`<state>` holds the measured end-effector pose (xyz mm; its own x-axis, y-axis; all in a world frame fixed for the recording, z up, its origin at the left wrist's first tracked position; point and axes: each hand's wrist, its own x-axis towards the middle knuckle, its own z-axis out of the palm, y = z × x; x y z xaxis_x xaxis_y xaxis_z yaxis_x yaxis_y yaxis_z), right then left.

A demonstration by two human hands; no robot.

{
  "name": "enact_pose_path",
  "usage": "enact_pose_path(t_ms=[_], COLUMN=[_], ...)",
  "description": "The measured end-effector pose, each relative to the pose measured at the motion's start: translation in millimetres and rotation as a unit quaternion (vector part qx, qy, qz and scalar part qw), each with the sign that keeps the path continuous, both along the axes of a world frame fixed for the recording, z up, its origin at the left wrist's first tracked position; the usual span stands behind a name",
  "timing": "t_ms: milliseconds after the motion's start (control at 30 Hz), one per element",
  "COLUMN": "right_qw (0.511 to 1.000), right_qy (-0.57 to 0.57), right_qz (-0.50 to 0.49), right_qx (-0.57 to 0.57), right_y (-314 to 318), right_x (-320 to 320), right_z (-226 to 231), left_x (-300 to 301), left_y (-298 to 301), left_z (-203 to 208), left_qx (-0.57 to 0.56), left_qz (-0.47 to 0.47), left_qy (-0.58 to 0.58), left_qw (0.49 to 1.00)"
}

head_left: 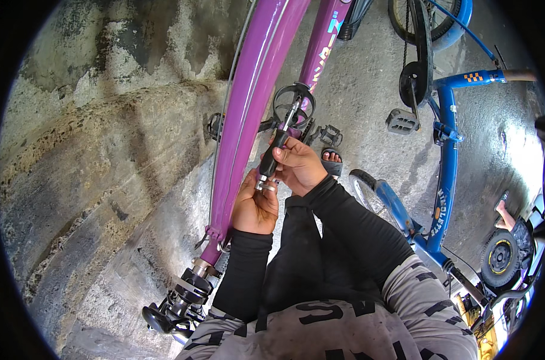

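In front of me a screwdriver-like tool with a black grip (272,158) and a silver shaft (292,113) points away, up toward the frame. My right hand (301,164) is closed round the grip, thumb on top. Below it, my left hand (256,207) is closed with its fingertips at the tool's near end, around a small silver metal piece (263,185). The shaft overlaps a black bottle cage (280,105) on the purple bicycle frame (245,114); whether its tip touches a bolt I cannot tell. The left fingers are partly hidden.
The purple bicycle's handlebar end (185,294) lies at lower left, its pedal (331,135) beyond my hands. A blue bicycle (448,156) stands on the right. A rough concrete wall (92,174) runs along the left. Another person's leg (506,217) and a small wheel (499,259) show at far right.
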<state>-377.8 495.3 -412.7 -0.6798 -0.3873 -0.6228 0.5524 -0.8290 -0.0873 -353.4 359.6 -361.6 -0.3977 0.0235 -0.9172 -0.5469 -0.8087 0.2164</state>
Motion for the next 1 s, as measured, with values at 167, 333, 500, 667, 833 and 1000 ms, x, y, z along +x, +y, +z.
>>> enact_pose_path(t_ms=[167,333,500,667,833,1000], right_qw=[0.988,0.974,0.998,0.998,0.999,0.997], right_qy=[-0.027,-0.035,-0.059,-0.036,-0.042,0.033], right_qz=[0.029,0.048,-0.015,-0.005,-0.028,-0.047], right_qx=[0.151,0.218,-0.003,0.058,-0.006,-0.044], right_y=[-9,-11,3,-8,-1,1], right_x=[-11,-13,-15,-7,-11,-2], right_z=[7,10,23,3,14,3], left_x=[-1,-4,-11,-11,-8,-6], left_y=[30,26,13,19,15,14], left_z=[18,18,15,17,14,14], left_qx=[-0.425,-0.361,-0.123,-0.047,-0.110,-0.125], left_qz=[-0.218,-0.272,-0.133,-0.127,-0.123,-0.153], left_qy=[0.173,0.198,0.068,0.048,0.067,0.043], left_qw=[0.862,0.870,0.981,0.990,0.984,0.979])
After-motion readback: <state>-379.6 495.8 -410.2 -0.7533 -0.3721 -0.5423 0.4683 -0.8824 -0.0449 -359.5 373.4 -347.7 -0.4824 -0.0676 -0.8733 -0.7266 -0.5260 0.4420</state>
